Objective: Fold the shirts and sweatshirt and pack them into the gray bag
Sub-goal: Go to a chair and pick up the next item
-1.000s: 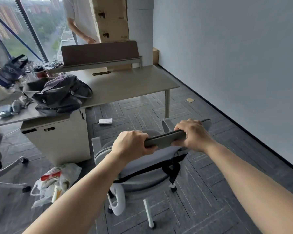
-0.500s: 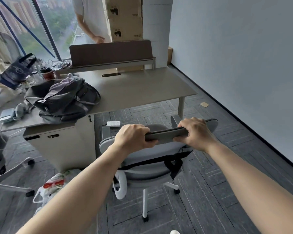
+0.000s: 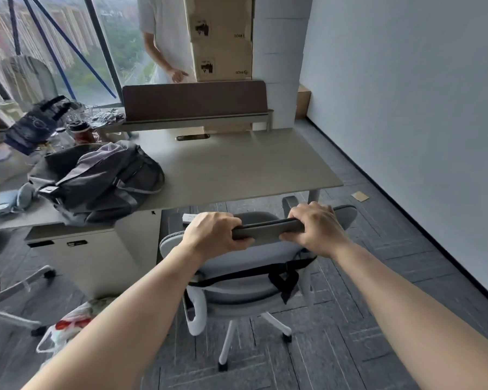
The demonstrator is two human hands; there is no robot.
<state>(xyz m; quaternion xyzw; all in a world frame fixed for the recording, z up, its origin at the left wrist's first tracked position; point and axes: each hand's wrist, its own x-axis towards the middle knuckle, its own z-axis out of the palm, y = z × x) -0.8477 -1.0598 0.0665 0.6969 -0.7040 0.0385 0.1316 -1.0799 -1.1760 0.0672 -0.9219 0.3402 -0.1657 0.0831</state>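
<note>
Hands (image 3: 268,233) off slumped gray bag (image 3: 99,184)

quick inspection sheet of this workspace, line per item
surface: desk, right part bare
job's things: gray bag on the desk's left; shirts, sweatshirt nothing seen
clutter: cup, blue tote, plastic bag on floor
grips: left hand and right hand both hold the chair back's top bar
cables: tangle behind the bag
surroundings: boxes, a person, window, wall
</note>
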